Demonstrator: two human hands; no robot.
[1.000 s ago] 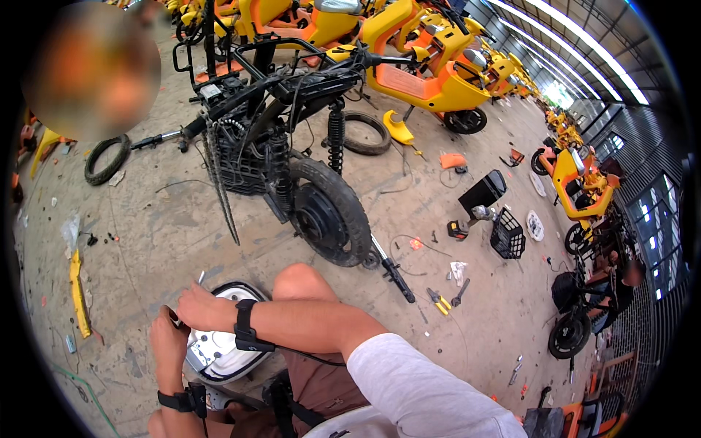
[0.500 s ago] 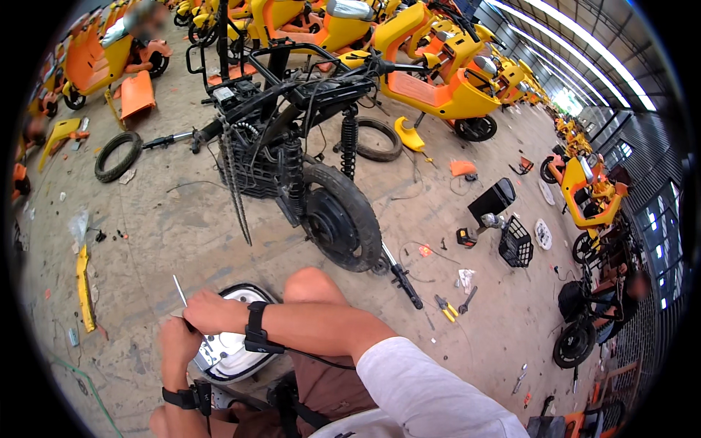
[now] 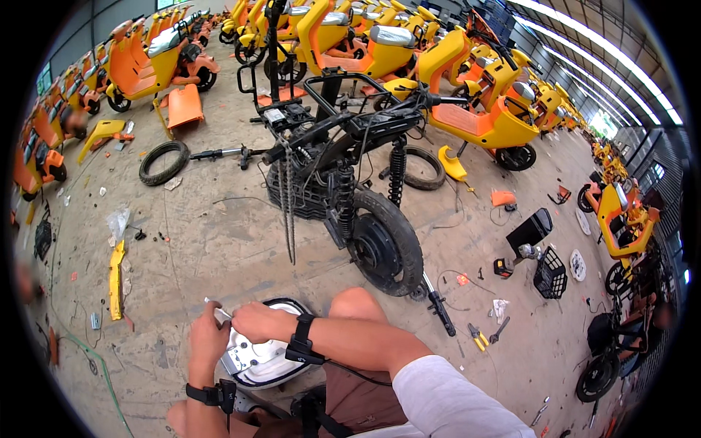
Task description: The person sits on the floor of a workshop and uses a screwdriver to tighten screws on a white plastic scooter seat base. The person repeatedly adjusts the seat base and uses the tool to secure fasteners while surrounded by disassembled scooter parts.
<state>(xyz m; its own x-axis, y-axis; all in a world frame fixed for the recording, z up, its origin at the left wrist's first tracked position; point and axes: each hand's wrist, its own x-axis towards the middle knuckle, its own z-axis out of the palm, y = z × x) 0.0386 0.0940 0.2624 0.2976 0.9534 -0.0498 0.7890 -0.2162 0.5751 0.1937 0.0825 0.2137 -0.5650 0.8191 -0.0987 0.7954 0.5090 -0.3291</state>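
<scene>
White plastic with a black rim, the rounded scooter part lies on the concrete floor at the near edge of the scene, just under both hands and against the person's bare knee. The left hand sits at the part's left edge, fingers curled shut around a thin light-coloured tool whose tip sticks out toward the far left. The right hand reaches across from the right, closed in a loose fist over the top of the part, its knuckles touching the left hand; what it grips, if anything, cannot be told. Both wrists carry black straps. Compared with half a second ago, the hands are in much the same grip on the same spot, but the view has tipped upward, so more of the far rows of orange and yellow scooters show. Far beyond the hands stands a stripped black scooter frame on its rear wheel, with a loose tyre to the far left and pliers on the floor to the right.
</scene>
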